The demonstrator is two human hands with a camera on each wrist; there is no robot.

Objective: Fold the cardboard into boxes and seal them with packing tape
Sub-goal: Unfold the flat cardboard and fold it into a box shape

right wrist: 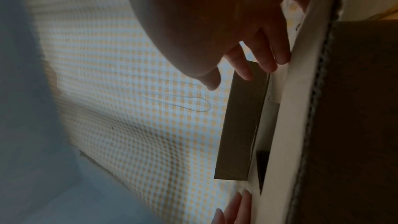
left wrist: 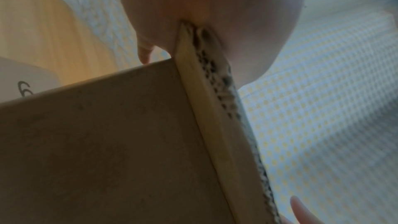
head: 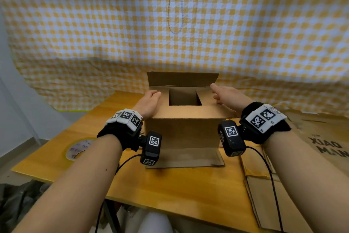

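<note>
2 hands lay on top of 1 cardboard box point(head: 184, 129), which stood upright at the middle of the wooden table point(head: 170, 189). Showed 3 top flaps folded down around a square gap, with the far flap point(head: 182, 78) upright behind it. Left hand point(head: 149, 103) pressed flat on the box's left flap, fingers straight, gripping nothing; seen from the left wrist, pressed right at the box's corner point(left wrist: 183, 28). Right hand point(head: 229, 94) rested flat on the box's right flap, fingers extended and loosely spread point(right wrist: 267, 57), holding nothing. Bottom flap point(head: 186, 157) splayed out on the table at the box's near side. Left of the box, near the table edge, lay 1 roll of packing tape point(head: 78, 148). Right of the box lay flattened cardboard sheets point(head: 283, 185), 1 with dark printed letters. Behind the box hung a yellow-and-white checked cloth point(head: 170, 21).
</note>
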